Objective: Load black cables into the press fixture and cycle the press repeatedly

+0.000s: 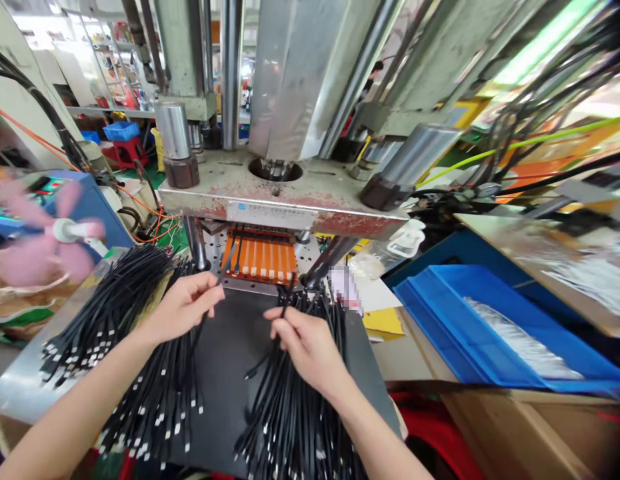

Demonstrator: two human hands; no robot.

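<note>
My left hand [190, 303] is closed in a pinch on a flat black cable [229, 261], whose upper end reaches over the left side of an orange slotted fixture [263, 259]. My right hand [303, 340] has its thumb and fingers pinched round another black cable [291, 287], just in front of the fixture's right side. Below the right hand spreads a bundle of black cables with metal-tipped ends [285, 413]. More such cables lie in a bundle [160, 393] under my left forearm. One dark cable also lies in the fixture's left slots.
A heavy press [285, 193] with thick steel columns stands over the fixture. Another cable pile [120, 300] lies at left, near a spinning pink fan [60, 230]. Blue trays [440, 320] with white pieces sit at right. A black mat [225, 373] covers the worktop.
</note>
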